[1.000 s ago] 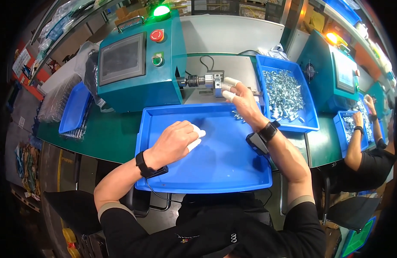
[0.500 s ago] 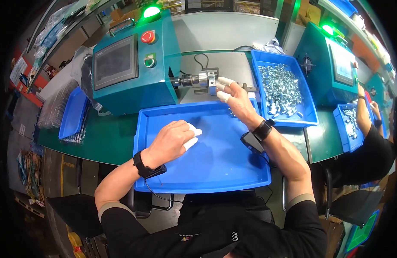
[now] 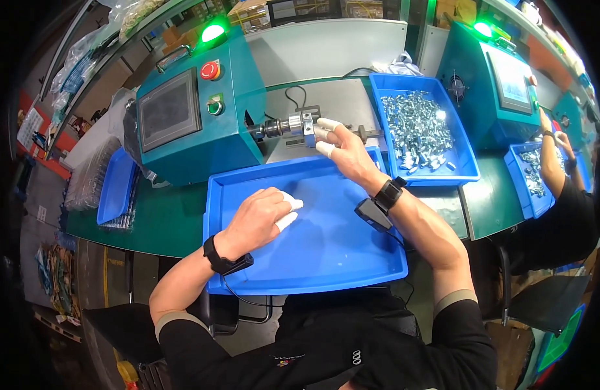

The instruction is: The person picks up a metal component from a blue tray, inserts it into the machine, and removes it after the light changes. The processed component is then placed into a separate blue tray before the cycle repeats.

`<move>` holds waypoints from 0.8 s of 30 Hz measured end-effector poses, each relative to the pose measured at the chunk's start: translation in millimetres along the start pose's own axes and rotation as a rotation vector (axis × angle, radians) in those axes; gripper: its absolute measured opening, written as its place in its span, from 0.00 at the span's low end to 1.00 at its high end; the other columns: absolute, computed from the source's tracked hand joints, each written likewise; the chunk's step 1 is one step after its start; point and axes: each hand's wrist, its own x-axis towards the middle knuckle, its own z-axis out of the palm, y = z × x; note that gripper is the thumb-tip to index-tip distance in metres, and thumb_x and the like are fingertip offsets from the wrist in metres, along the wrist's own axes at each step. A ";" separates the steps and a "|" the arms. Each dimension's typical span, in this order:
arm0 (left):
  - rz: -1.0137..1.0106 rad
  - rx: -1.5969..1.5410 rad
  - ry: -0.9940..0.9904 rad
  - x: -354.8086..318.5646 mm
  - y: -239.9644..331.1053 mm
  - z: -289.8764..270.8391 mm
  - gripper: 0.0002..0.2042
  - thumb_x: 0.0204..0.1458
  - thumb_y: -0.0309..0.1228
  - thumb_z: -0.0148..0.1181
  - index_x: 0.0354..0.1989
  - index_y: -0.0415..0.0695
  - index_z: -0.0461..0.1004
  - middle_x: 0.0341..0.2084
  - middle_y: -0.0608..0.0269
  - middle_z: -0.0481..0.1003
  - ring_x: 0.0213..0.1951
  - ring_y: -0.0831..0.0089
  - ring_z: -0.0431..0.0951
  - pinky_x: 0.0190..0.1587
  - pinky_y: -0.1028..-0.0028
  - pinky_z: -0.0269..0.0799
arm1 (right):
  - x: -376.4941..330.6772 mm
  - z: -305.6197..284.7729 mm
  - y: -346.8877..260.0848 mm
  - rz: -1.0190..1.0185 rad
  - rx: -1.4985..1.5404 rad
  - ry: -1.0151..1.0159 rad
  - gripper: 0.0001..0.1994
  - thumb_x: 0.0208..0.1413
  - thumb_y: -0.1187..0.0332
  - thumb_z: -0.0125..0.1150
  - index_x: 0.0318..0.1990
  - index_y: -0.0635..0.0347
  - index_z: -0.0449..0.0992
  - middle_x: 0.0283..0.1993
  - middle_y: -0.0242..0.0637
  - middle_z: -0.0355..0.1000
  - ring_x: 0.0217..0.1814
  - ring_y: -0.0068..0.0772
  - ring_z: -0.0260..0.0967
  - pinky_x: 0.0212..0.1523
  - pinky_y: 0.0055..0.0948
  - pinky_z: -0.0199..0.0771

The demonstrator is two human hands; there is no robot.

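Observation:
My left hand (image 3: 261,218) hovers over a large blue tray (image 3: 300,281), its fingers curled together and white covers on the fingertips. Whatever it may hold is hidden. My right hand (image 3: 349,153), also with white fingertip covers, reaches past the tray's far rim to a metal clamping fixture (image 3: 308,129). Its fingers are stretched out and apart, beside and partly over the fixture's right side. Facing the fixture, a dark and silver chuck (image 3: 274,127) sticks out from a teal machine (image 3: 202,153) with a grey screen, a red button and a lit green lamp.
Right of the fixture stands a blue bin (image 3: 469,172) of small silver metal parts. A second teal machine (image 3: 492,84) is beyond it, where a co-worker's arm (image 3: 552,162) reaches near another blue bin (image 3: 531,207). A smaller blue tray (image 3: 116,188) lies at far left.
The view has shifted slightly. My right hand's fingers sit closer around the fixture's right side than before. My left hand keeps its curled shape over the tray.

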 end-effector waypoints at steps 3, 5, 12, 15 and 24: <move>0.006 0.002 0.010 -1.4 -1.1 0.7 0.13 0.50 0.25 0.72 0.44 0.40 0.85 0.32 0.58 0.79 0.38 0.57 0.78 0.43 0.61 0.76 | -0.6 -0.9 -2.7 0.008 0.002 0.003 0.32 0.66 0.73 0.60 0.76 0.65 0.59 0.73 0.51 0.70 0.74 0.42 0.68 0.72 0.36 0.68; 0.003 0.002 0.006 -1.3 -0.7 0.2 0.13 0.50 0.25 0.72 0.44 0.40 0.85 0.32 0.58 0.79 0.38 0.57 0.78 0.43 0.61 0.76 | -0.6 -0.8 -3.7 0.010 0.000 0.006 0.32 0.66 0.73 0.60 0.76 0.65 0.59 0.73 0.51 0.70 0.74 0.42 0.69 0.72 0.36 0.68; 0.008 -0.015 -0.013 5.3 6.4 0.0 0.13 0.50 0.25 0.72 0.45 0.40 0.85 0.31 0.58 0.79 0.38 0.57 0.79 0.43 0.61 0.76 | 0.0 1.2 -1.0 -0.031 -0.023 0.025 0.32 0.66 0.71 0.62 0.76 0.65 0.60 0.72 0.52 0.71 0.74 0.42 0.69 0.71 0.37 0.68; 0.007 -0.013 -0.019 2.1 7.9 1.6 0.12 0.51 0.25 0.71 0.45 0.40 0.85 0.31 0.58 0.78 0.39 0.57 0.79 0.43 0.61 0.76 | -2.0 1.4 -6.6 -0.048 -0.096 0.070 0.32 0.65 0.69 0.63 0.75 0.66 0.61 0.69 0.52 0.73 0.71 0.42 0.71 0.69 0.38 0.70; -0.032 0.003 -0.040 -13.6 11.3 -1.6 0.12 0.51 0.24 0.71 0.45 0.41 0.85 0.32 0.57 0.80 0.40 0.56 0.80 0.44 0.62 0.77 | 26.9 -13.4 -37.2 0.039 -0.688 0.303 0.35 0.60 0.57 0.70 0.70 0.67 0.67 0.49 0.54 0.82 0.53 0.51 0.82 0.56 0.43 0.79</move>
